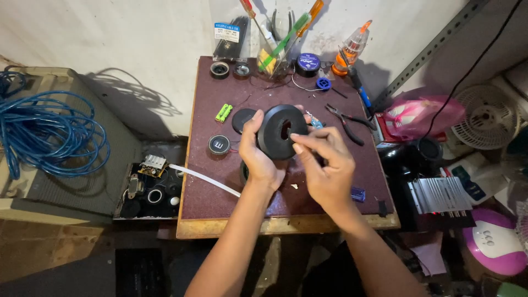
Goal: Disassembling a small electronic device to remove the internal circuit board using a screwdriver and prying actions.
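Left hand [258, 157] grips the black ring-shaped part [281, 132] by its rim, raised above the maroon tabletop [214, 187]. Right hand [324, 165] fingers pinch narrowly at its central opening. Step judged: fitting or inspecting the centre; the next move calls for a steady hold.

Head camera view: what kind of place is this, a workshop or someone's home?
Probably a small electronics repair bench. Screwdrivers stand in a clear jar, pliers lie on the maroon worktop, and a circuit board sits beside it. Both hands, left and right, hold a black ring-shaped part.
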